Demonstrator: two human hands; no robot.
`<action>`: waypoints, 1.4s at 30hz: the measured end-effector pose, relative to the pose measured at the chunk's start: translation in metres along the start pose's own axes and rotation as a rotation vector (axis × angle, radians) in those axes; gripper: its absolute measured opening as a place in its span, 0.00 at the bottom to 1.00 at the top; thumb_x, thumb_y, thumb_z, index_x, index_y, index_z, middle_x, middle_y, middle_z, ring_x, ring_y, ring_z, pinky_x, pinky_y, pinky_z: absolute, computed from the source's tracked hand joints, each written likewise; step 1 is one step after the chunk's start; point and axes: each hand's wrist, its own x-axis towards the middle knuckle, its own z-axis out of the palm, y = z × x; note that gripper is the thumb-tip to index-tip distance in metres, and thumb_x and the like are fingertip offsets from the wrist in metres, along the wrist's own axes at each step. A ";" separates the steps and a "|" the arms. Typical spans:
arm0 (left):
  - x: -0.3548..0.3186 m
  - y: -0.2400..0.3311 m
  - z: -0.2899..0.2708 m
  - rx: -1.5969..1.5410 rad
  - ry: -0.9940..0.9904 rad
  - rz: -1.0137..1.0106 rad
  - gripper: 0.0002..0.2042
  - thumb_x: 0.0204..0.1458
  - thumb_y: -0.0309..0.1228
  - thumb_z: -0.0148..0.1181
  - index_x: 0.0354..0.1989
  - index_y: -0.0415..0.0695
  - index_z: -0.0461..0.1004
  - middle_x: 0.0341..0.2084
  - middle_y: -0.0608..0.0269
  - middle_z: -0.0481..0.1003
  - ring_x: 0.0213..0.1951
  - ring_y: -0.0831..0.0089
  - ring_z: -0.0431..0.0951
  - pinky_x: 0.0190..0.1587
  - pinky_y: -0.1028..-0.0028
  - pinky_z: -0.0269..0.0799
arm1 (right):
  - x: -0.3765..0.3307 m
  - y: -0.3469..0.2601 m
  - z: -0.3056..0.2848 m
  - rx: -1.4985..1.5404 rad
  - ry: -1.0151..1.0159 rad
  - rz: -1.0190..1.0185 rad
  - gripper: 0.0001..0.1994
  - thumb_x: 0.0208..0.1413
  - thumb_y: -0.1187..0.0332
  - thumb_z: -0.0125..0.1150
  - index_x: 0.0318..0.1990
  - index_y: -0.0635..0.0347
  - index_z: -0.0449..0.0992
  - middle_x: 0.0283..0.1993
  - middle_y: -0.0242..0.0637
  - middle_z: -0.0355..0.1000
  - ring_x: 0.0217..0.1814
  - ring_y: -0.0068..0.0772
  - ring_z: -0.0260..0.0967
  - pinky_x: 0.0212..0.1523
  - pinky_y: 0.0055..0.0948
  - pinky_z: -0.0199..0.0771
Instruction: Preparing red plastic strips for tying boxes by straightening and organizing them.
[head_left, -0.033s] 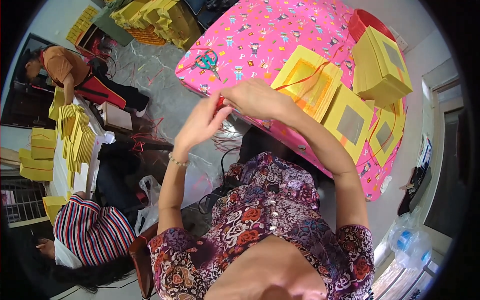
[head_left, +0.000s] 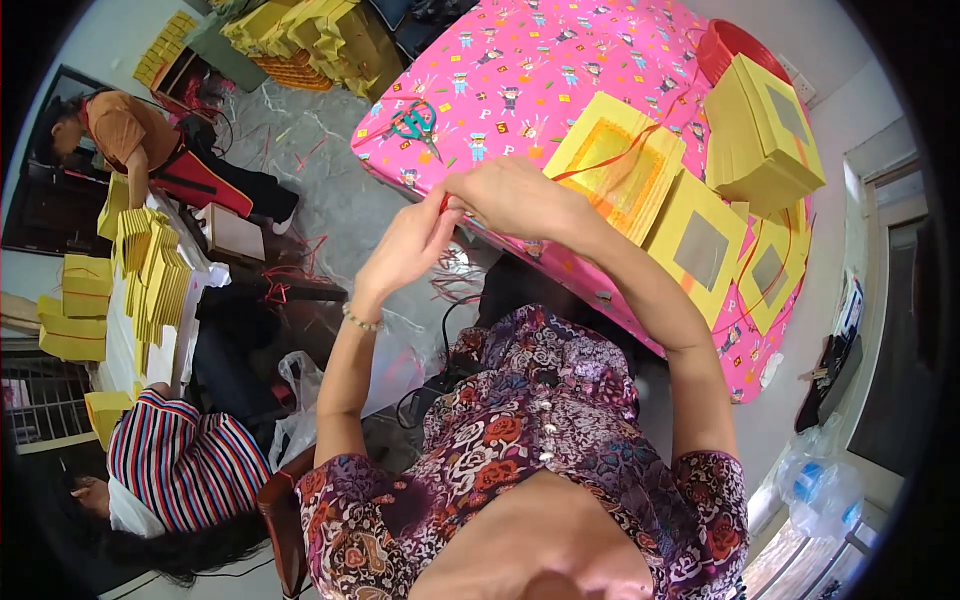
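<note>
My left hand (head_left: pixel 408 245) and my right hand (head_left: pixel 512 198) meet at the pink table's near-left edge. Both pinch a red ribbon (head_left: pixel 445 203), of which only a bit shows between the fingertips. A red ribbon strand (head_left: pixel 600 160) comes out behind my right wrist and crosses a yellow card piece (head_left: pixel 570 150) with an orange-edged window; whether it is the same ribbon is hidden. Beside that lies another yellow window piece (head_left: pixel 665 225). Teal-handled scissors (head_left: pixel 414 122) rest on the table, beyond my hands.
The pink patterned tablecloth (head_left: pixel 520 60) covers the table. A stack of yellow pieces (head_left: pixel 745 150) and a red basket (head_left: pixel 712 50) stand at its right. Two people work at a left table with yellow stacks (head_left: pixel 150 260). Red ribbon scraps (head_left: pixel 285 275) litter the floor.
My left hand's fingers have drawn together and in against my right fingertips, and less red ribbon shows between them. The things on the table have not moved.
</note>
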 end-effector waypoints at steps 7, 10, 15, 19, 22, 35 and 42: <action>0.009 -0.014 0.003 -0.088 0.370 -0.039 0.12 0.63 0.33 0.41 0.37 0.38 0.70 0.14 0.65 0.64 0.17 0.75 0.65 0.23 0.73 0.59 | -0.015 0.030 -0.016 0.053 0.373 0.035 0.11 0.60 0.62 0.49 0.38 0.61 0.71 0.30 0.43 0.70 0.34 0.48 0.70 0.32 0.40 0.68; 0.013 -0.016 0.013 -0.421 0.368 -0.043 0.13 0.63 0.34 0.41 0.38 0.39 0.70 0.14 0.75 0.58 0.18 0.85 0.57 0.21 0.80 0.54 | -0.010 0.029 -0.004 0.187 0.534 0.017 0.13 0.61 0.61 0.47 0.40 0.61 0.72 0.33 0.44 0.68 0.36 0.49 0.69 0.36 0.40 0.68; 0.033 -0.001 0.043 -0.659 0.414 0.092 0.15 0.64 0.34 0.40 0.53 0.40 0.67 0.19 0.74 0.62 0.21 0.86 0.61 0.23 0.81 0.58 | 0.010 0.002 0.031 0.681 0.648 -0.001 0.17 0.63 0.63 0.42 0.45 0.67 0.72 0.44 0.49 0.62 0.49 0.45 0.63 0.50 0.36 0.63; 0.040 -0.002 0.046 -0.432 0.506 0.222 0.15 0.64 0.32 0.38 0.54 0.40 0.65 0.29 0.59 0.72 0.33 0.71 0.74 0.35 0.72 0.68 | 0.016 -0.007 0.040 0.749 0.691 -0.030 0.17 0.62 0.65 0.41 0.47 0.71 0.69 0.47 0.49 0.61 0.54 0.45 0.59 0.56 0.35 0.59; 0.036 0.005 0.039 -0.210 0.463 0.178 0.14 0.63 0.30 0.38 0.53 0.39 0.65 0.37 0.54 0.73 0.40 0.66 0.75 0.41 0.70 0.68 | 0.014 -0.004 0.046 0.736 0.708 0.001 0.18 0.63 0.64 0.40 0.49 0.71 0.68 0.47 0.50 0.61 0.55 0.46 0.58 0.57 0.36 0.58; 0.026 0.034 -0.029 -1.219 0.611 0.214 0.14 0.63 0.41 0.43 0.27 0.47 0.62 0.18 0.74 0.59 0.19 0.85 0.57 0.21 0.82 0.53 | 0.012 -0.031 0.063 0.873 0.280 -0.064 0.19 0.64 0.56 0.42 0.48 0.66 0.61 0.41 0.51 0.65 0.45 0.49 0.66 0.47 0.40 0.64; 0.008 0.050 -0.097 -1.434 0.371 0.323 0.13 0.64 0.38 0.40 0.28 0.47 0.60 0.17 0.75 0.54 0.16 0.87 0.48 0.16 0.84 0.43 | 0.023 -0.056 0.068 0.626 0.462 -0.253 0.11 0.57 0.68 0.54 0.37 0.64 0.59 0.27 0.47 0.62 0.33 0.53 0.63 0.34 0.45 0.62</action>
